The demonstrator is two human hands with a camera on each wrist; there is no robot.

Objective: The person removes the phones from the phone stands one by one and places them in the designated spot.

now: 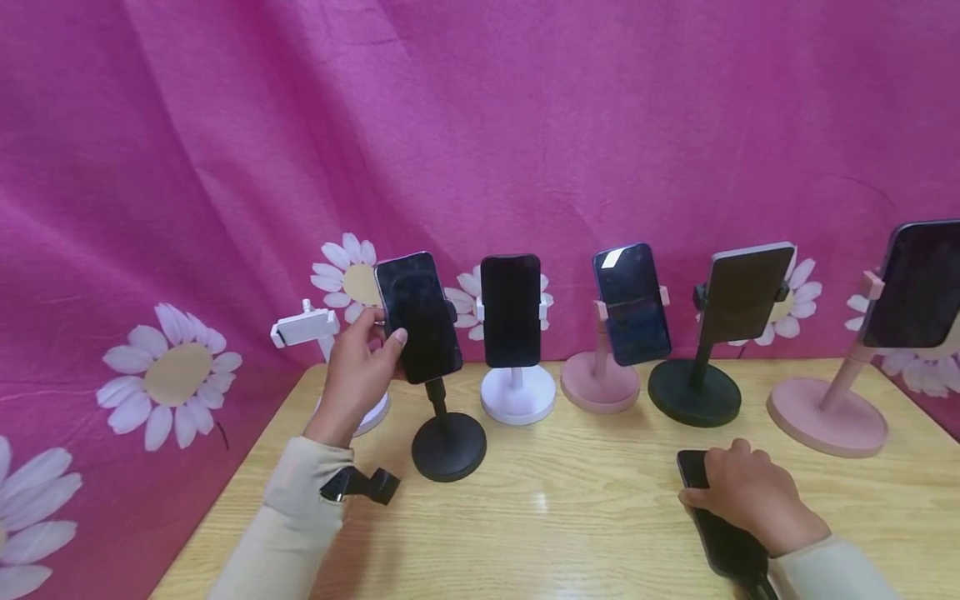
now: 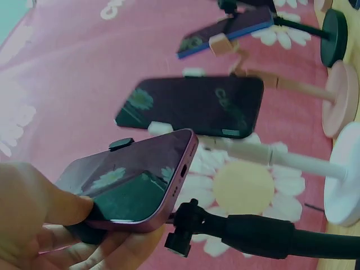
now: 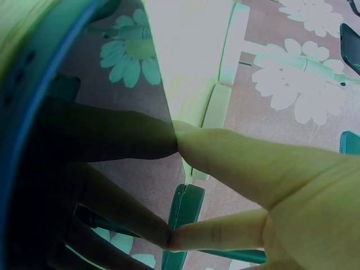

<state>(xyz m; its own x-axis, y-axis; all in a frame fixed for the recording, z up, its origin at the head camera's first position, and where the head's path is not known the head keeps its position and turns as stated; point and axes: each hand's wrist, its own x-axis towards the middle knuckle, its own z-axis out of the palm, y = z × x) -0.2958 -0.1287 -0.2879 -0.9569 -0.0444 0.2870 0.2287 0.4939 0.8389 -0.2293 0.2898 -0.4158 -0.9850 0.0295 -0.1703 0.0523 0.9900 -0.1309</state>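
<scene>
Head: gripped phone (image 1: 426,329) above wood-grain table (image 1: 555,525), flowered magenta backcloth (image 1: 555,125).

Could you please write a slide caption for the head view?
Left hand grips a smartphone on a black phone stand; right hand touches another smartphone.

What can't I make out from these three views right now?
Head: the far-right phone, partly cut off by the right edge.
Head: most of the pole of the far-left white stand, hidden behind the left hand.
Head: part of the lower phone, covered by the right hand.
Left wrist: the dark green stand's phone, cut off by the top edge.
</scene>
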